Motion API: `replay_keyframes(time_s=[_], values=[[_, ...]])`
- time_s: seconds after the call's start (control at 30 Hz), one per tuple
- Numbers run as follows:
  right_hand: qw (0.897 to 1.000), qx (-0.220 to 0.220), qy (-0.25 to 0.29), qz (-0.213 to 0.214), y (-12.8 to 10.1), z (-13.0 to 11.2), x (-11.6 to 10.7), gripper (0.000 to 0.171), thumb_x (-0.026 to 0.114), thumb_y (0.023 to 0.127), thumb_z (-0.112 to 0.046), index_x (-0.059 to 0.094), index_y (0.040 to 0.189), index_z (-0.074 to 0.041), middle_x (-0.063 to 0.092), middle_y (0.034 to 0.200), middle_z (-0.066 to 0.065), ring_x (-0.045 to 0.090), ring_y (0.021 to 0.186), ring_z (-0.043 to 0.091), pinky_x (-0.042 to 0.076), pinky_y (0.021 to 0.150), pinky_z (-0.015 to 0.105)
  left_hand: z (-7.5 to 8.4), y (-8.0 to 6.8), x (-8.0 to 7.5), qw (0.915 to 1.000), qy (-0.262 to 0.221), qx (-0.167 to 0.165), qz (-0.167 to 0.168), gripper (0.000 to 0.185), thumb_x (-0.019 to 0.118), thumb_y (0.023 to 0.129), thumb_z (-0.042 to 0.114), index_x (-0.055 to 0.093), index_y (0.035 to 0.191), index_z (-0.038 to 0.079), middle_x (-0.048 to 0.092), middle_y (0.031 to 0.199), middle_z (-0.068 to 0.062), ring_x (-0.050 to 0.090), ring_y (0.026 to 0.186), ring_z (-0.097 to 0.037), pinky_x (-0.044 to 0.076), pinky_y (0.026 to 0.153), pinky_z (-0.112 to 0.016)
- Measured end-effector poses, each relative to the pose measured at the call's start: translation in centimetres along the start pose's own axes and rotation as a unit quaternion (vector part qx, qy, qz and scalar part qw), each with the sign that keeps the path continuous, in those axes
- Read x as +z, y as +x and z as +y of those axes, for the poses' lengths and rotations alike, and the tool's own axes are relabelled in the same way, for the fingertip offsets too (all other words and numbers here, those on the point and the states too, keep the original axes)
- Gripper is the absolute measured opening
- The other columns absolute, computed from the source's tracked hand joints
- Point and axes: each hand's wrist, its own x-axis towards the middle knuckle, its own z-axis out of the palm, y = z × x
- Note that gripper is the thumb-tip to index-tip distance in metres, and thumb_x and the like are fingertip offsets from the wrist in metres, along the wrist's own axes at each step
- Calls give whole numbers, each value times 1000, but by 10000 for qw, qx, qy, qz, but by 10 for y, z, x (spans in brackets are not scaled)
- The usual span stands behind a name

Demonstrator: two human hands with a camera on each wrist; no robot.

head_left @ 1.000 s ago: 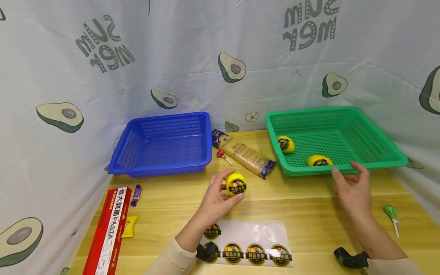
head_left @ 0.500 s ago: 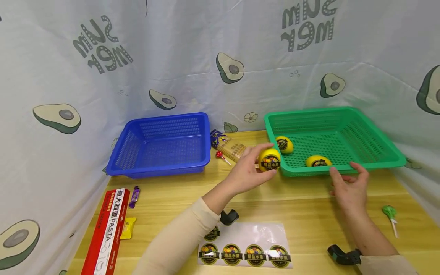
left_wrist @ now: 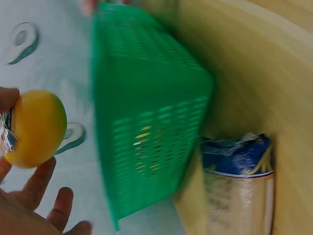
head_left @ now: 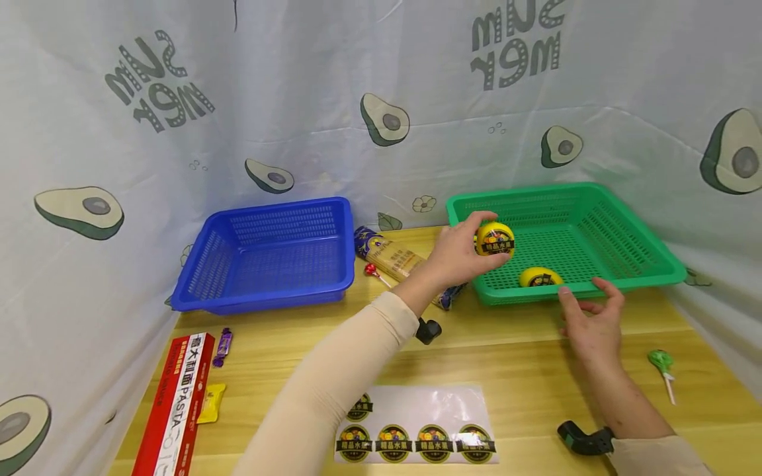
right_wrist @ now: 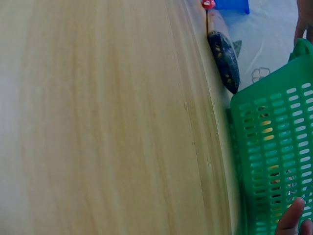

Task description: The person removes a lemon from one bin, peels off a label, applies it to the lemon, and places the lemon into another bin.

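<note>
My left hand (head_left: 461, 254) grips a yellow lemon (head_left: 495, 242) between thumb and fingers, above the left end of the green basket (head_left: 571, 251). A round black label faces up on that lemon; the left wrist view shows its bare yellow side (left_wrist: 39, 128). Inside the basket lies another labelled lemon (head_left: 540, 276) by the near wall. One more sits behind the held lemon, mostly hidden. My right hand (head_left: 595, 324) holds the basket's near rim, with thumb and forefinger at the edge. In the right wrist view, fingertips (right_wrist: 292, 215) show against the basket's outer wall.
A blue basket (head_left: 280, 258) stands at the left. Between the baskets lie a pasta packet (head_left: 393, 258) and a red lollipop (head_left: 372, 270). A sticker sheet (head_left: 417, 413) is in front; a red pasta box (head_left: 172, 403), wrapped sweets (head_left: 211, 403) and a green lollipop (head_left: 661, 361) lie at the sides.
My left hand has carried the lemon rightward and away from me, from above the table to over the green basket's left end. The right hand stays at the rim. The view has shifted slightly.
</note>
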Motion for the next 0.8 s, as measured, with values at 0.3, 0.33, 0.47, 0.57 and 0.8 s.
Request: replay_keyframes(time_s=[0.3,0.33,0.47,0.57,0.8], values=[[9999,-71,-14,-106,-3,0,8,63,60,99,-46,23,150,-41,43,104,-1,60,69,-2,54,54,20,-14,4,24,9889,1425,-154,-403,67,66,91,63,41,148,37,69,118,15,40,133,-21,14,123,-48],[9999,-82,-21,-110,-3,0,8,63,59,99,-46,22,151,-41,43,104,-1,60,69,-2,54,54,20,-16,4,25,9884,1462,-153,-393,66,65,91,63,42,147,37,69,118,15,39,136,-21,12,124,-49],[9998,-134,-90,-127,-4,0,9,64,58,100,-46,21,152,-40,42,104,-1,60,68,-2,54,55,20,-20,4,29,9875,1522,-99,-386,65,64,91,65,43,145,35,70,118,16,33,148,-22,6,126,-52],[9998,-110,-104,-154,-4,0,9,64,58,100,-47,20,152,-40,42,104,-1,59,68,-2,54,55,20,-22,3,31,9864,1586,-74,-417,68,62,91,66,41,148,35,69,125,16,27,154,-23,3,127,-55],[9997,-47,-141,-190,-5,4,8,66,58,100,-48,20,153,-41,42,107,-1,59,67,1,54,55,22,-29,-10,34,9877,1497,107,-428,71,57,96,65,38,155,31,47,156,7,20,157,-27,15,128,-53]])
